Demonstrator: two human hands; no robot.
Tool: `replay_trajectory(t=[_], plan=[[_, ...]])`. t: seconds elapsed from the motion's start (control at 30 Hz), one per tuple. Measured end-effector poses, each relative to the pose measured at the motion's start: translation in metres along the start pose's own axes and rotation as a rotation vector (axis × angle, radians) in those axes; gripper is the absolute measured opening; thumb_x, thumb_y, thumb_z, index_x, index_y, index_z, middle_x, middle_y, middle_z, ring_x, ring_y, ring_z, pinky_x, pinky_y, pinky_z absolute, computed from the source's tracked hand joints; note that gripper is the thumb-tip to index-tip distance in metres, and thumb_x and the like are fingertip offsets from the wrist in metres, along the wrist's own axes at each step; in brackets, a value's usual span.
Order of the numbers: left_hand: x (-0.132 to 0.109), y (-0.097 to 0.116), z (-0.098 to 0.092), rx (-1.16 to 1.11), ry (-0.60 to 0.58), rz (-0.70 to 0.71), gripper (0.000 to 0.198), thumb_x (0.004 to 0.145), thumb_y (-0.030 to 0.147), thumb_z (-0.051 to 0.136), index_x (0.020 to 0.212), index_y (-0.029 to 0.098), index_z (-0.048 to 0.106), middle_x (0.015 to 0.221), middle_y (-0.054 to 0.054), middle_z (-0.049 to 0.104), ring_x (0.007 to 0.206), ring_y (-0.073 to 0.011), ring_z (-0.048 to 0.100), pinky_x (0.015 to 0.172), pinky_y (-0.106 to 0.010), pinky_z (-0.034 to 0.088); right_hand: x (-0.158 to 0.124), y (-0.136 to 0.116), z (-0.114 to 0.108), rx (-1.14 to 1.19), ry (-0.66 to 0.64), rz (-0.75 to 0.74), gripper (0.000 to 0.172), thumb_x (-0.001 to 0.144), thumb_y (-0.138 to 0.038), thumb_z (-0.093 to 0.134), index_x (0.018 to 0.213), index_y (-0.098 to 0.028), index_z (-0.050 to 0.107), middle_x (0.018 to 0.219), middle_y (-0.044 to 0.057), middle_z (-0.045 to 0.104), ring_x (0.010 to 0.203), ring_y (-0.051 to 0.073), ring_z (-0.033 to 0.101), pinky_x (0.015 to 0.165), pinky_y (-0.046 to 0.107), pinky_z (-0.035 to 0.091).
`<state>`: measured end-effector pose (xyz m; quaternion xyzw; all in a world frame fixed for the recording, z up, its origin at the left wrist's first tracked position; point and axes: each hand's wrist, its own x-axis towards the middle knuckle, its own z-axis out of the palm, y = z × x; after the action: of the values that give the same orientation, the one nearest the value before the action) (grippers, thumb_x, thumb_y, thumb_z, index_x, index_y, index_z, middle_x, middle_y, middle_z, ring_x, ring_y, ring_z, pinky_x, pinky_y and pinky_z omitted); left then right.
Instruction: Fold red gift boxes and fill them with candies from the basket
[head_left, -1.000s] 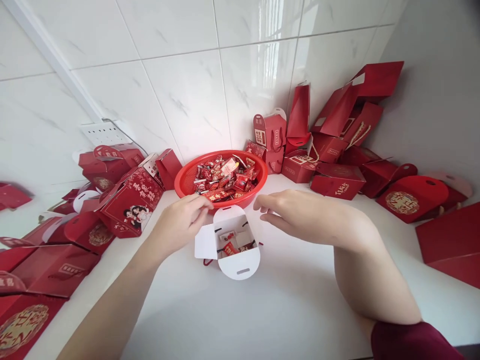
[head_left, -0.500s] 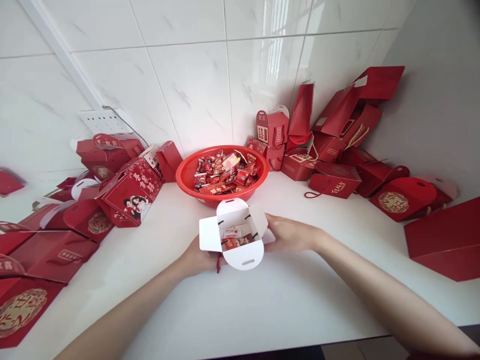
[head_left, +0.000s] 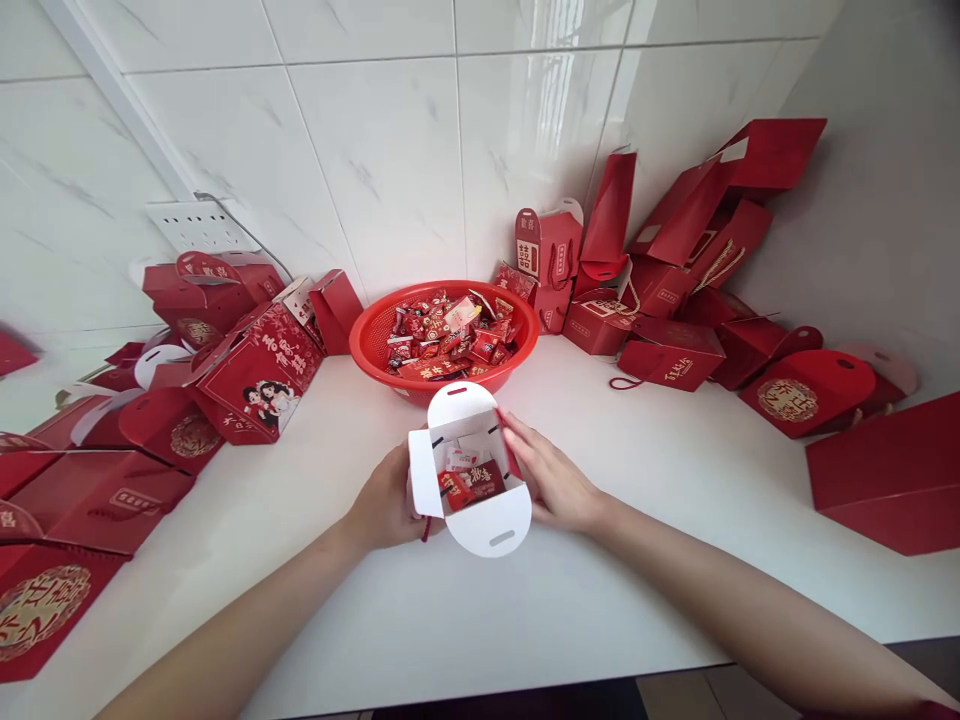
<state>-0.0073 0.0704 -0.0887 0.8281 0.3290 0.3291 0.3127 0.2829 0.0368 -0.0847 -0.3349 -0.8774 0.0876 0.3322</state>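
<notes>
A person's two bare hands hold a small box [head_left: 489, 532] between them at the middle of a white table [head_left: 465, 630]. The left hand [head_left: 382, 500] curls around the box's left side, its fingertips hidden; the right hand [head_left: 553, 478] presses along the right side with fingers stretched forward and close together. The box is open at the top, its white flaps at the front, back and left folded outward, and wrapped sweets [head_left: 471, 484] lie inside. Just behind it sits a red plastic basket [head_left: 367, 352] full of more wrapped sweets. Red gift boxes crowd the table's left side [head_left: 259, 385] and right side [head_left: 671, 355], before a tiled wall [head_left: 390, 150].
</notes>
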Motion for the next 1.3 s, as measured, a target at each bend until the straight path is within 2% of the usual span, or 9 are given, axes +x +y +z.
replay_trajectory(t=[0.17, 0.3, 0.4, 0.5, 0.67, 0.87, 1.07, 1.2, 1.3], plan=[[0.007, 0.009, 0.003, 0.221, -0.005, 0.247, 0.082, 0.070, 0.034, 0.080, 0.141, 0.032, 0.041, 0.146, -0.013, 0.043, 0.134, -0.0357, 0.046, 0.106, -0.052, 0.046, 0.002, 0.003, -0.006, 0.088, 0.005, -0.015, 0.049, 0.091, -0.043, 0.060, 0.133, -0.021, 0.050, 0.161, 0.018, 0.023, 0.145, 0.030, 0.029, 0.112, 0.048, 0.035], [0.012, 0.014, 0.007, 0.211, -0.007, 0.180, 0.079, 0.072, 0.032, 0.080, 0.137, 0.027, 0.036, 0.137, -0.015, 0.044, 0.130, -0.0320, 0.048, 0.100, -0.046, 0.051, 0.006, -0.001, -0.005, 0.309, 0.078, 0.030, 0.049, 0.086, -0.066, 0.057, 0.104, -0.021, 0.060, 0.158, 0.016, 0.031, 0.141, 0.034, 0.034, 0.111, 0.050, 0.036], [0.012, 0.014, 0.007, 0.191, -0.017, 0.149, 0.078, 0.070, 0.036, 0.082, 0.134, 0.026, 0.037, 0.133, -0.014, 0.044, 0.127, -0.0308, 0.049, 0.099, -0.045, 0.050, 0.010, -0.010, -0.001, 0.507, 0.150, 0.230, 0.037, 0.100, -0.052, 0.040, 0.089, -0.022, 0.059, 0.154, 0.011, 0.038, 0.138, 0.028, 0.040, 0.110, 0.046, 0.037], [0.011, 0.015, 0.007, 0.183, -0.035, 0.118, 0.077, 0.070, 0.038, 0.082, 0.132, 0.026, 0.038, 0.133, -0.014, 0.043, 0.122, -0.0294, 0.053, 0.097, -0.043, 0.052, 0.015, -0.015, 0.006, 0.709, 0.235, 0.424, 0.018, 0.098, -0.038, 0.049, 0.109, -0.026, 0.054, 0.145, 0.010, 0.046, 0.125, 0.024, 0.053, 0.104, 0.044, 0.045], [0.009, 0.018, 0.008, 0.171, -0.035, 0.103, 0.076, 0.071, 0.037, 0.082, 0.132, 0.025, 0.038, 0.135, -0.014, 0.041, 0.119, -0.0277, 0.056, 0.096, -0.041, 0.053, 0.022, -0.010, 0.019, 0.908, 0.329, 0.522, 0.048, 0.085, -0.025, 0.055, 0.131, -0.029, 0.042, 0.153, 0.008, 0.037, 0.135, 0.023, 0.044, 0.107, 0.044, 0.045], [0.008, 0.012, 0.005, 0.183, -0.105, 0.197, 0.075, 0.081, 0.033, 0.074, 0.145, 0.032, 0.035, 0.147, -0.013, 0.032, 0.136, -0.0306, 0.043, 0.107, -0.046, 0.047, 0.023, -0.005, 0.015, 1.013, 0.205, 0.441, 0.070, 0.082, -0.026, 0.060, 0.146, -0.028, 0.031, 0.154, 0.009, 0.037, 0.142, 0.023, 0.036, 0.117, 0.045, 0.032], [0.007, 0.002, 0.001, 0.159, -0.188, 0.289, 0.090, 0.084, 0.031, 0.072, 0.154, 0.041, 0.016, 0.157, -0.012, 0.018, 0.142, -0.0335, 0.035, 0.107, -0.049, 0.047, 0.018, -0.008, 0.007, 1.008, 0.159, 0.369, 0.051, 0.090, -0.034, 0.065, 0.137, -0.031, 0.044, 0.137, 0.007, 0.051, 0.125, 0.023, 0.052, 0.107, 0.043, 0.043], [0.007, -0.001, 0.002, 0.165, -0.176, 0.304, 0.107, 0.084, 0.031, 0.072, 0.155, 0.044, -0.007, 0.162, -0.011, 0.010, 0.149, -0.0362, 0.022, 0.108, -0.054, 0.045, 0.016, -0.007, 0.008, 0.860, 0.176, 0.337, 0.026, 0.094, -0.038, 0.062, 0.117, -0.029, 0.060, 0.135, 0.007, 0.050, 0.128, 0.024, 0.049, 0.109, 0.042, 0.040], [0.008, 0.000, 0.002, 0.155, -0.179, 0.267, 0.102, 0.083, 0.033, 0.072, 0.157, 0.039, 0.003, 0.160, -0.013, 0.015, 0.148, -0.0359, 0.023, 0.111, -0.055, 0.042, 0.015, -0.005, 0.006, 0.738, 0.154, 0.317, 0.022, 0.098, -0.041, 0.054, 0.108, -0.026, 0.066, 0.133, 0.009, 0.050, 0.133, 0.025, 0.044, 0.111, 0.043, 0.037]])
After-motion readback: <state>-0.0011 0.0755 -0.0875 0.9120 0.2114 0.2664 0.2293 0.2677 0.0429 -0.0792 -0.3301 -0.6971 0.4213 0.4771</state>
